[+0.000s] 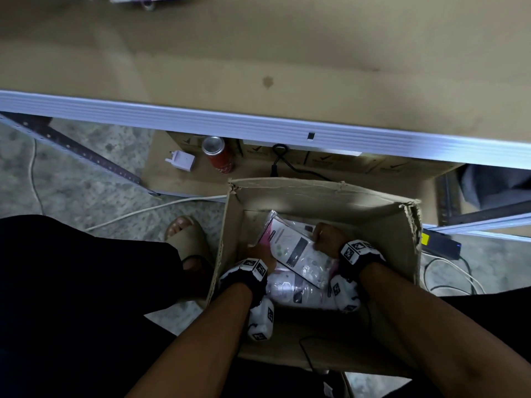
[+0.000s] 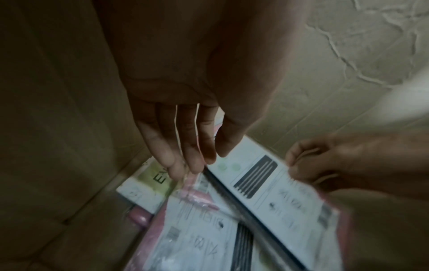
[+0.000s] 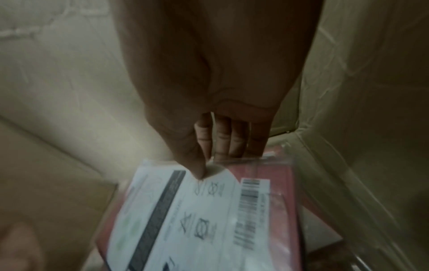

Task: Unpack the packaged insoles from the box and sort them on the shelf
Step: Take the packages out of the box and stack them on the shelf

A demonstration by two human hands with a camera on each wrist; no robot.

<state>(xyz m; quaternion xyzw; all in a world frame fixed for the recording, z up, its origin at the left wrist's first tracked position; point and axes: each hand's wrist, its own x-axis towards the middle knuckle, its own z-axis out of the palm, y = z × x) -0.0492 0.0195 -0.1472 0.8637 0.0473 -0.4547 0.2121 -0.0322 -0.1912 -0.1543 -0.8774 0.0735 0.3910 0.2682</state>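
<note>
While both my hands are down inside the cardboard box (image 1: pixel 373 214), my right hand (image 1: pixel 326 235) pinches the far end of the top insole pack (image 1: pixel 296 251), thumb on its white label, and my left hand (image 2: pixel 185 139) touches its near edge with straight fingers; more packs (image 2: pixel 197 229) lie underneath, below the shelf (image 1: pixel 258 53)
</note>
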